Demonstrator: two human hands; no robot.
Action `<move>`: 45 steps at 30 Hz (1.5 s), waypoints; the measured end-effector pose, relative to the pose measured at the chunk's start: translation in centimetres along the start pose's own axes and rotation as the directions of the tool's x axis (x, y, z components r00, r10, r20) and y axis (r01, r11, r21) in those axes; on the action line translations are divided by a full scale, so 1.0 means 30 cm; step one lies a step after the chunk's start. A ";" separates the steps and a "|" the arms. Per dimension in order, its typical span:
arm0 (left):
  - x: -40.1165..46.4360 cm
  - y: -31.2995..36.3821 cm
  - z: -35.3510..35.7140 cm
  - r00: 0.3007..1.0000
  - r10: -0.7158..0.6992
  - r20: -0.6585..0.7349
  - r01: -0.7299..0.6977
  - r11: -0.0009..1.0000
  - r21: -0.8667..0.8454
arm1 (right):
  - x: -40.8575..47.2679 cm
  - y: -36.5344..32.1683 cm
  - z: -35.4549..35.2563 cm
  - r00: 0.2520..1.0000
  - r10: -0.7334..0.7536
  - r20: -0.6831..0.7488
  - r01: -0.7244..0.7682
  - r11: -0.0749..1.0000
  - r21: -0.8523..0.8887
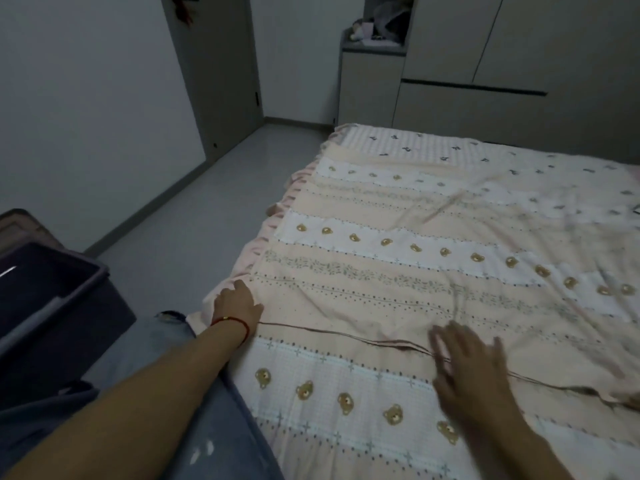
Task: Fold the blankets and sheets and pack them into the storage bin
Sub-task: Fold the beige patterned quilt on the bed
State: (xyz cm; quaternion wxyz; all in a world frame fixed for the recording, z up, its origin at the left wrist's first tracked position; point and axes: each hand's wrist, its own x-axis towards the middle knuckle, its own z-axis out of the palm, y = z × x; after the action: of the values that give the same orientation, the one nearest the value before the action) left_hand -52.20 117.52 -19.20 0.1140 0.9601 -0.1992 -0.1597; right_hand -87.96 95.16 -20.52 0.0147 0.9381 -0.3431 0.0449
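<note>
Head view: blanket (433, 271) spread flat over the bed, pink and white bands with bear prints, pink ruffle along its left edge. One layer is folded over; its dark-piped edge runs left to right across the near part, from beside the left wrist to under the right hand.

Left hand (237, 303) rests on the blanket at the left edge, just inside the ruffle, fingers fairly straight and lying on the cloth, gripping nothing. Red string bracelet (235, 323) on that wrist.

Right hand (467, 368) lies flat on the blanket across the piped edge, fingers spread and straight; fingertips motion-blurred, so can't tell how firmly it presses.

Bin (52, 306) sits on the floor at far left, dark, open top, well apart from the blanket. Can't tell what's inside.

Jeans leg (166, 348) shows between bin and bed. Door (214, 64) and cabinets (485, 64) at the back of the room.
</note>
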 end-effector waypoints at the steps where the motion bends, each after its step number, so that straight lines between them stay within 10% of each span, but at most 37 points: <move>1: 0.007 -0.007 -0.006 1.000 -0.019 0.006 0.020 0.998 -0.057 | 0.022 -0.094 0.010 0.998 -0.029 0.058 0.029 1.000 -0.008; 10: 0.013 -0.092 -0.098 0.997 -0.052 -0.061 0.032 0.956 -0.293 | 0.129 -0.184 -0.028 0.970 -0.173 -0.173 0.184 0.982 0.050; 23: 0.020 -0.122 -0.061 0.995 0.070 -0.068 -0.072 0.997 -0.040 | 0.075 -0.163 -0.042 0.958 -0.287 -0.006 0.287 0.958 0.024; 27: -0.091 0.113 -0.032 0.838 0.493 -0.234 -0.440 0.864 0.246 | 0.026 0.051 -0.050 1.000 0.018 -0.001 -0.018 1.000 -0.003; 35: -0.422 0.749 0.235 0.482 0.827 0.289 -0.876 0.452 0.166 | -0.109 0.470 -0.058 0.933 0.361 -0.007 -0.354 0.920 0.170; 38: -0.483 0.922 0.302 0.388 0.831 0.399 -0.922 0.349 0.169 | -0.183 0.602 -0.080 0.889 0.458 -0.002 -0.403 0.784 0.473; 41: -0.533 1.072 0.344 0.321 0.814 0.484 -0.946 0.299 0.126 | -0.251 0.748 -0.132 0.596 0.799 -0.077 -0.598 0.507 0.620; 45: -0.595 1.226 0.419 0.286 0.828 0.483 -0.955 0.288 0.072 | -0.298 1.008 -0.130 0.371 0.821 0.434 -0.602 -0.143 0.785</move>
State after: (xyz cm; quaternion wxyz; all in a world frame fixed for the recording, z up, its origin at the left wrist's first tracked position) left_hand -84.88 90.16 -15.76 -0.0256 0.6290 -0.7516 -0.1970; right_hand -114.55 78.01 -17.58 -0.4650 0.4198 -0.7135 0.3137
